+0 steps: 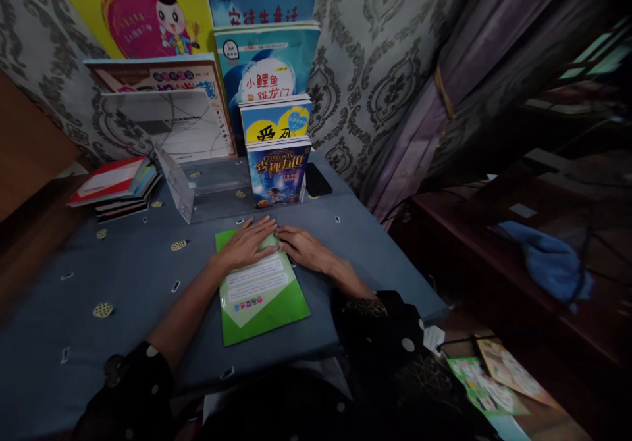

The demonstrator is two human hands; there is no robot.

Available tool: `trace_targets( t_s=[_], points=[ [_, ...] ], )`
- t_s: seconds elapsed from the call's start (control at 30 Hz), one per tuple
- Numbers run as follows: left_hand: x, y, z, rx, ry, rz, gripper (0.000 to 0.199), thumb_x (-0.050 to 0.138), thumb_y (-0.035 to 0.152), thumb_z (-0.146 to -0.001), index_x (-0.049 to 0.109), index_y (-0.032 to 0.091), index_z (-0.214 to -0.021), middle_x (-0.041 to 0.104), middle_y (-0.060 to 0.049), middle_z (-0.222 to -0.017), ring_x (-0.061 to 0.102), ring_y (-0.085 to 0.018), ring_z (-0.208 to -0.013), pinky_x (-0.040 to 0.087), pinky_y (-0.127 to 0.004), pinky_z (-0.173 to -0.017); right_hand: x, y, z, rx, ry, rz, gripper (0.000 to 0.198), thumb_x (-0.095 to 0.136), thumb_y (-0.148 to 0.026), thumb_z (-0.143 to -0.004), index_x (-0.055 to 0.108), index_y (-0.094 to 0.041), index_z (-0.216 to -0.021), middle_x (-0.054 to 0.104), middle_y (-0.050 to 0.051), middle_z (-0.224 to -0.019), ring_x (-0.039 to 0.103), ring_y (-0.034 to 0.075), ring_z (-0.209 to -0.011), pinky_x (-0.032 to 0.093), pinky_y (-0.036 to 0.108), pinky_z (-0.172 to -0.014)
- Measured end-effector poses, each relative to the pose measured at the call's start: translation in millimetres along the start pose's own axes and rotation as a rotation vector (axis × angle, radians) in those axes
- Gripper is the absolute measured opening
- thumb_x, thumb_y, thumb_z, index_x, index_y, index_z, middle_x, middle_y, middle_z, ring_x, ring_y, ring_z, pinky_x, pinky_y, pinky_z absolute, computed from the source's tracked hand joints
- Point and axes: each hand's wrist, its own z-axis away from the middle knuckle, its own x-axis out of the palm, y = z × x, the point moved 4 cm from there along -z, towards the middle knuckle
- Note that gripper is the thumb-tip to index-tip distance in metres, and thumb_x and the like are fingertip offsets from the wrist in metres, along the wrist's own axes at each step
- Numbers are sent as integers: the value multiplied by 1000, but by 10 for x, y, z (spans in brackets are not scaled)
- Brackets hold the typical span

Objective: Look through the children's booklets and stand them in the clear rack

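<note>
On the near half of the dark blue-grey table (138, 257), a green book (266, 326) lies flat, its near edge set back from the table's near edge. The left hand (251, 243) rests palm down across its far part, fingers spread loosely and reaching to the right, grasping nothing. The right hand (303, 249) is at the book's far right corner, fingers bent and pointing left, close to the left hand's fingertips; whether it pinches the cover or only presses there, I cannot tell. Beyond the hands stands a clear divider (175, 184), with a dark blue book (277, 174) upright at its right end and taller books behind. Right of that lies a dark flat object (318, 179); far left is a stack of books (111, 181) topped with a red one.
</note>
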Motion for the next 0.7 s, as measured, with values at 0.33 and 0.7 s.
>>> trace_targets(
  t_s=[0.33,0.7],
  points=[
    [-12,64,51,-2,-17,-12,74,28,68,-98,36,20,-154,35,-9,-161,26,-24,-152,16,-47,-125,6,-45,79,18,15,-20,34,45,-24,-100,64,-14,-126,66,15,-129,60,26,-124,46,44,-107],
    [-5,39,58,4,-32,-6,64,26,56,-103,35,19,-154,33,-9,-161,23,-22,-152,16,-47,-124,94,70,121,39,-119,-59,89,72,-57,-80,40,-15,-151,45,19,-153,39,35,-143,32,53,-117]
  ],
)
